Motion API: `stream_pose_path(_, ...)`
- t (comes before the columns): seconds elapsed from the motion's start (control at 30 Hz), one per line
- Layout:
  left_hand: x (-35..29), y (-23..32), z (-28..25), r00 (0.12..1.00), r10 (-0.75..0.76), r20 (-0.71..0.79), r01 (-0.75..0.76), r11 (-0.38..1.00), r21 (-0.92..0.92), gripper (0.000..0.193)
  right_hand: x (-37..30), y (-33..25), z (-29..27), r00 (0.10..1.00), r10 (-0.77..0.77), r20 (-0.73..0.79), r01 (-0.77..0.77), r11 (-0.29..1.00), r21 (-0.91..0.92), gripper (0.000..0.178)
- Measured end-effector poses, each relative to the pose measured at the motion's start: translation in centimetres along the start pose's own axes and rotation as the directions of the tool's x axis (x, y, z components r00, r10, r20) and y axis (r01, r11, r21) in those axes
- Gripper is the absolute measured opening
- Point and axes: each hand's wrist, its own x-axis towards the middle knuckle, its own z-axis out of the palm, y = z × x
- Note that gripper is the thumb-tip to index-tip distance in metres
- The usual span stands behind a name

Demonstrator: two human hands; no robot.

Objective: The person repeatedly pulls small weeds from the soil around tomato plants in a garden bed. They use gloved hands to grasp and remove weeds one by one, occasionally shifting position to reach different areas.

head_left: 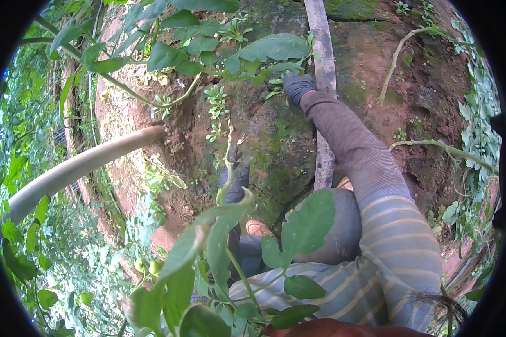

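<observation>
My right hand [299, 87], in a dark glove, reaches forward to the mossy soil beside a long flat strip [322, 62]. Its fingers are curled closed at a small green weed [276, 85], whose leaves stick out at the hand's left side. Lower and to the left, my left hand [239, 178], gloved too, is held low over the ground. A pale plant stem [229, 163] crosses in front of it and hides part of it. The left fingers that show point forward, somewhat apart, with nothing visible in them. More small weeds [216, 104] grow ahead of the left hand.
A thick pale hose [84, 163] comes in from the left and ends on the soil. Leafy stems [180, 50] hang across the upper left, and large leaves [309, 230] stand close in front of me. Bent stems [396, 59] rise at right. Green tomatoes [154, 266] hang lower left.
</observation>
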Motion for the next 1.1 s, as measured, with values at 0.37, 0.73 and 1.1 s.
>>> stream_pose_path(0.37, 0.7, -0.6, 0.4, 1.000, -0.001, 0.023, 0.002, 1.000, -0.029, 0.036, -0.7, 1.2, 0.8, 0.994, -0.079, -0.077, 0.081, 0.997, 0.019, 0.027)
stream_pose_path(0.73, 0.7, -0.7, 0.5, 0.999, -0.018, 0.033, 0.020, 0.998, -0.052, 0.032, 4.8, 8.6, -5.7, 0.941, 0.185, -0.284, -0.116, 0.963, 0.242, 0.039)
stream_pose_path(1.1, 0.5, -0.4, 0.8, 0.998, -0.040, 0.039, 0.042, 0.998, -0.050, 0.028, 5.3, 8.2, -4.8, 0.956, -0.069, -0.284, 0.121, 0.978, 0.169, 0.029)
